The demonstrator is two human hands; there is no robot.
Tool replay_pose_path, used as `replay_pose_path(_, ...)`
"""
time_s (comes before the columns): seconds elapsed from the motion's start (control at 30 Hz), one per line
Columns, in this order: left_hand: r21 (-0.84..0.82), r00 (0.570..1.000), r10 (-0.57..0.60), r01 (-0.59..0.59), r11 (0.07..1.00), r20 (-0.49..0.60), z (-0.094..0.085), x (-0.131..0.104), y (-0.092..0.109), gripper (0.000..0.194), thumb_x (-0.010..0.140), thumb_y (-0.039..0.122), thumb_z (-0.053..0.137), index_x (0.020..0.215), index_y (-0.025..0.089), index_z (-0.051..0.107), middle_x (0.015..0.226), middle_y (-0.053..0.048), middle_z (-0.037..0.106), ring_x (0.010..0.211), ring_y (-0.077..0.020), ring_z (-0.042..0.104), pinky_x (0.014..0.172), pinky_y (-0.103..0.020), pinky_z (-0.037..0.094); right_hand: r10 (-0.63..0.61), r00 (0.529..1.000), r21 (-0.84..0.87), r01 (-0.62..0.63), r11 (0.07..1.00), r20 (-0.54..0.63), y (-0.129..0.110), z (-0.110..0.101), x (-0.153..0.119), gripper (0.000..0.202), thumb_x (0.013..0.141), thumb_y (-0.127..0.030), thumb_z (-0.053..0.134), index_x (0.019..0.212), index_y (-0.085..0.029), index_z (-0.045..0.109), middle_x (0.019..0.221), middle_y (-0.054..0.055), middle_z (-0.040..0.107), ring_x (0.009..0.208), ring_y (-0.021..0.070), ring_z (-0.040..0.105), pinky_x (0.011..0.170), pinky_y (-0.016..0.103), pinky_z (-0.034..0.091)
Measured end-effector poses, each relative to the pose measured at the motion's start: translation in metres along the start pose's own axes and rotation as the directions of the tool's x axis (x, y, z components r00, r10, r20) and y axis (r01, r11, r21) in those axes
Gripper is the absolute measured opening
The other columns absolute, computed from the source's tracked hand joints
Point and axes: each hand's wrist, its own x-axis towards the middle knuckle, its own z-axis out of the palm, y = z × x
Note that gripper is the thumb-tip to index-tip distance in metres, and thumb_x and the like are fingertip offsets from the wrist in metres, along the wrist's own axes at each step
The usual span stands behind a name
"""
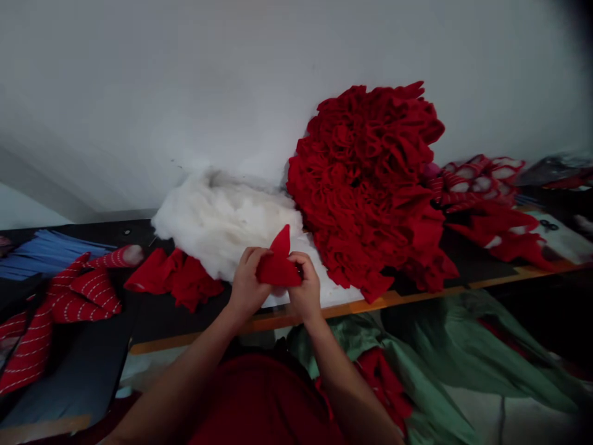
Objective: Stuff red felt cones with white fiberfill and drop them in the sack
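Between my two hands is a small red fabric piece with a pointed tip standing up. My left hand pinches its left edge, fingers curled and thumb on the cloth. On the opposite edge, my right hand grips it the same way. The piece is held above a white sheet near the table's front edge. Just behind my hands lies a heap of white fluffy stuffing. A tall pile of red fabric pieces rises to the right of it.
Crumpled red cloth pieces lie left of my hands. Farther left are red striped stuffed shapes and blue strips. To the right sit striped pieces and scissors. Green sacks lie below the table edge; a wall stands behind.
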Motion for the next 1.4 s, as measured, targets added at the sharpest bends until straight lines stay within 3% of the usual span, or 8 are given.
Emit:
replay_pose_path(0.17,-0.206,0.987,-0.162,0.156,0.966,-0.017,0.003,0.009,-0.006,0.035,0.058,0.009,0.048,0.091,0.016,0.056,0.086,-0.003,0.061,0.075,-0.0155,0.056,0.07,-0.027,0.045,-0.108,0.992,-0.029,0.11,0.994,0.065,-0.009,0.005,-0.011,0.029,0.061,-0.005,0.048,0.082,-0.022,0.057,0.091,0.002,0.056,0.089,0.0169,0.053,0.081,0.032,0.042)
replay_pose_path(0.27,-0.24,0.98,-0.2,0.191,0.952,-0.012,0.003,0.011,-0.01,0.021,0.062,0.012,0.047,0.079,0.015,0.058,0.075,-0.001,0.062,0.07,-0.0149,0.056,0.065,-0.026,0.045,-0.076,0.994,-0.024,0.078,0.997,0.072,-0.012,0.006,-0.011,0.027,0.061,-0.006,0.049,0.082,-0.021,0.058,0.089,0.002,0.058,0.087,0.0166,0.054,0.079,0.031,0.043)
replay_pose_path(0.5,0.177,0.97,0.105,-0.066,0.982,-0.22,0.001,0.01,-0.014,0.024,0.059,0.004,0.046,0.077,0.016,0.057,0.073,-0.001,0.056,0.071,-0.0145,0.053,0.066,-0.026,0.042,0.023,0.987,-0.043,-0.03,0.999,-0.159,-0.006,0.003,-0.005,0.018,0.063,-0.009,0.052,0.076,-0.019,0.057,0.084,0.001,0.056,0.082,0.0151,0.053,0.075,0.028,0.042)
replay_pose_path(0.6,0.177,0.98,0.116,-0.088,0.98,-0.159,0.002,0.008,-0.014,0.028,0.06,0.004,0.045,0.083,0.017,0.056,0.079,-0.003,0.053,0.074,-0.0147,0.052,0.066,-0.026,0.042,0.074,0.988,-0.015,-0.077,0.997,-0.137,-0.002,0.003,-0.005,0.023,0.062,-0.008,0.049,0.081,-0.019,0.055,0.085,0.001,0.056,0.08,0.015,0.054,0.074,0.028,0.043)
replay_pose_path(0.77,0.017,0.987,0.162,-0.162,0.987,0.008,0.001,0.008,-0.007,0.046,0.056,0.004,0.049,0.1,0.017,0.054,0.096,-0.006,0.052,0.088,-0.0174,0.052,0.078,-0.03,0.043,0.087,0.993,0.041,-0.09,0.995,0.076,0.0,0.003,-0.006,0.04,0.06,-0.007,0.048,0.097,-0.021,0.052,0.095,0.003,0.056,0.086,0.0161,0.054,0.073,0.027,0.045)
replay_pose_path(0.97,-0.047,0.999,0.021,-0.022,0.999,-0.033,0.003,0.006,-0.005,0.018,0.061,0.009,0.05,0.077,0.017,0.055,0.07,0.001,0.057,0.066,-0.0131,0.053,0.061,-0.024,0.042,0.004,0.995,-0.096,0.006,0.995,0.102,-0.005,0.002,-0.006,0.026,0.06,-0.008,0.05,0.082,-0.02,0.055,0.082,0.0,0.057,0.077,0.0153,0.054,0.072,0.027,0.043)
replay_pose_path(1.2,0.175,0.976,0.112,-0.079,0.981,-0.188,0.003,0.009,-0.016,0.026,0.058,0.003,0.045,0.077,0.017,0.055,0.077,-0.002,0.056,0.075,-0.0149,0.054,0.069,-0.027,0.043,0.072,0.99,-0.105,-0.084,0.991,-0.119,0.001,0.004,-0.002,0.02,0.063,-0.011,0.05,0.081,-0.019,0.056,0.079,0.001,0.058,0.076,0.0158,0.054,0.072,0.029,0.044)
replay_pose_path(1.4,-0.067,0.997,-0.054,0.05,0.997,-0.057,0.005,0.0,-0.008,0.04,0.062,0.01,0.049,0.101,0.015,0.05,0.096,-0.006,0.058,0.086,-0.0169,0.056,0.076,-0.029,0.046,-0.058,0.996,-0.112,0.066,0.992,0.071,0.001,0.005,-0.002,0.037,0.062,-0.005,0.045,0.094,-0.02,0.055,0.098,0.005,0.055,0.093,0.0179,0.052,0.081,0.032,0.044)
